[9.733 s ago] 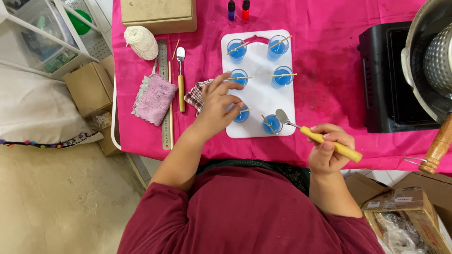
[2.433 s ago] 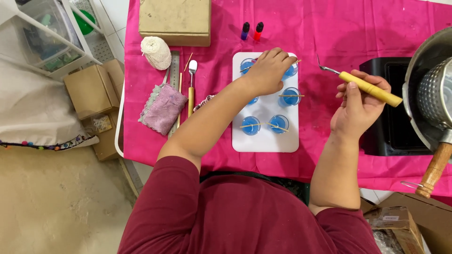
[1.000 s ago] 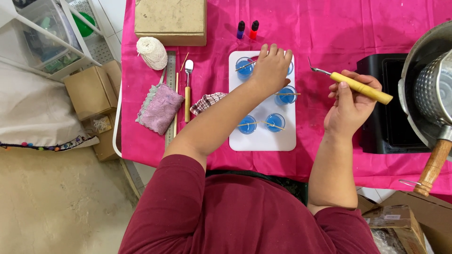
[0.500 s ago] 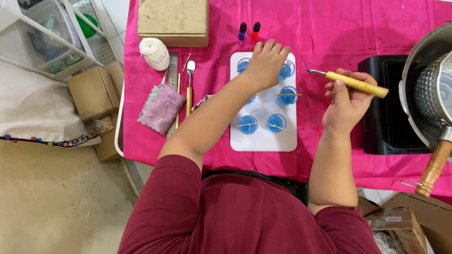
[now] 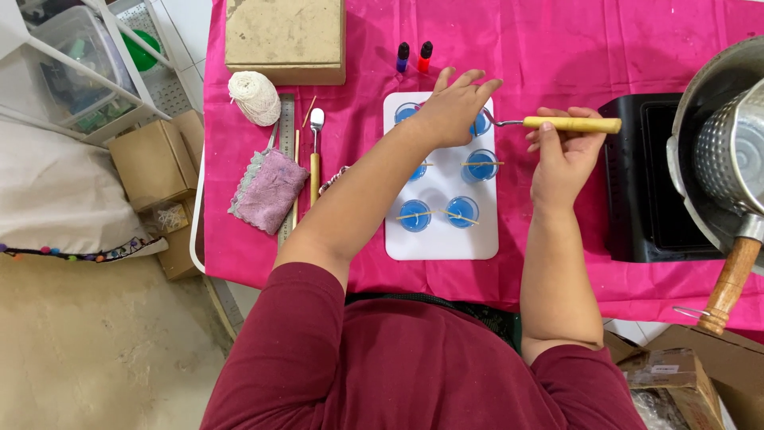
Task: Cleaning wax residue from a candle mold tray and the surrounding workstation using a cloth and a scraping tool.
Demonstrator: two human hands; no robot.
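Note:
A white board (image 5: 438, 239) lies on the pink cloth and carries several small glass cups of blue wax (image 5: 481, 166), each with a thin stick across its rim. My left hand (image 5: 454, 107) rests over the far cups, fingers spread, steadying one of them. My right hand (image 5: 561, 147) grips a spoon with a yellow wooden handle (image 5: 569, 124). The spoon's metal end reaches the far right cup, right beside my left hand's fingers.
A black box (image 5: 649, 183) and a big metal pot with a wooden handle (image 5: 728, 159) stand at the right. On the left lie a second spoon (image 5: 315, 151), a metal ruler (image 5: 286, 143), a pink cloth pad (image 5: 269, 189) and a twine ball (image 5: 253, 97). A cardboard box (image 5: 285, 40) and two small dye bottles (image 5: 414, 56) sit at the back.
My right hand has brought the spoon leftwards and levelled it, so its tip now meets the far right cup. My left hand stays on the far cups.

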